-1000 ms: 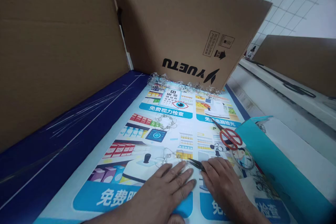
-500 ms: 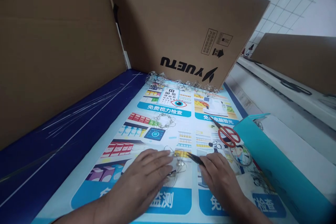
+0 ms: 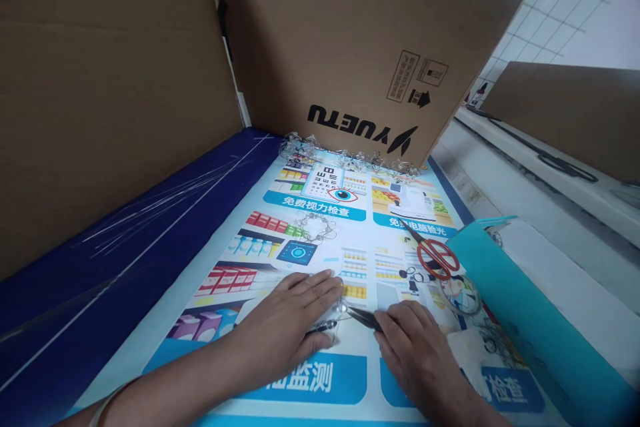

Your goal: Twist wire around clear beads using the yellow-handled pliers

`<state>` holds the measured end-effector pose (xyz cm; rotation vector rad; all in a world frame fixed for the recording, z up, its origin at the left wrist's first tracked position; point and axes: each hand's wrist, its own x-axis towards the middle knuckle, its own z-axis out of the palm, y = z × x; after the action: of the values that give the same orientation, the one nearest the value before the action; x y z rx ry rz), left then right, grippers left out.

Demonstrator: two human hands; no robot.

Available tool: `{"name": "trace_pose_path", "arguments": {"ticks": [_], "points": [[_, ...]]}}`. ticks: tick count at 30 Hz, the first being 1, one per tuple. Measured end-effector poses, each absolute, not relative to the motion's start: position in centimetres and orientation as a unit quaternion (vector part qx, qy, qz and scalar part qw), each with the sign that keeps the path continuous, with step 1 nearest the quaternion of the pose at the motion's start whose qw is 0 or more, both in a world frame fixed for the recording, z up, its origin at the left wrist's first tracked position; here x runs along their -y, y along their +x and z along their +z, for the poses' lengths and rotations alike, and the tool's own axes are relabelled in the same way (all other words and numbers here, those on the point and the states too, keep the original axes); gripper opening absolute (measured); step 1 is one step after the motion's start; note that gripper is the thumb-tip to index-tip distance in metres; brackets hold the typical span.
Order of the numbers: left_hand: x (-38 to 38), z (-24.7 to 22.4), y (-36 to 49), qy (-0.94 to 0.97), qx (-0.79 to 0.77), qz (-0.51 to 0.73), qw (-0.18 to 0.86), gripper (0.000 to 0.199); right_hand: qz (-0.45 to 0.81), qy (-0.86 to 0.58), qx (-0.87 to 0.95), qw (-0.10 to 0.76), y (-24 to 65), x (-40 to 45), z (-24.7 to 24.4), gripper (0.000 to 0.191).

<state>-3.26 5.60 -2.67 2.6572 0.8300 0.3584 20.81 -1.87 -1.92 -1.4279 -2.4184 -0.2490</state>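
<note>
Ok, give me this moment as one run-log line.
left hand: on beaded wire | right hand: holding black pliers | nearby: red scissors, poster

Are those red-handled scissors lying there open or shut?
Shut: the blades of the red-handled scissors lie together in one narrow point, resting on the printed poster.

Red-handled scissors (image 3: 435, 259) on a printed poster (image 3: 320, 240), a teal folder (image 3: 515, 307) beside, a YUETU carton (image 3: 360, 60) behind.

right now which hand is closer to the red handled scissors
Right: the right hand is just below the red-handled scissors, not touching them; the left hand lies farther off to the left.
</note>
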Motion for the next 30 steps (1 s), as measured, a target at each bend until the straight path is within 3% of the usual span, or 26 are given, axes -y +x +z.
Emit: {"name": "trace_pose_path", "arguments": {"ticks": [7,22,30], "points": [[-5.23,-2.21,-3.29,0.934,-0.308,0.084,0.161,0.056,-0.112,-0.505,0.852,0.083,20.87,1.97,-2.2,0.023],[-5.47,-2.01,-3.92,0.941,-0.281,0.098,0.159,0.057,-0.083,-0.48,0.859,0.159,20.3,2.06,-1.43,0.018],[-5.46,-2.14,-3.83,0.937,-0.285,0.101,0.175,0.053,-0.125,-0.473,0.87,0.062,20.3,2.02,-1.46,0.025]]}}
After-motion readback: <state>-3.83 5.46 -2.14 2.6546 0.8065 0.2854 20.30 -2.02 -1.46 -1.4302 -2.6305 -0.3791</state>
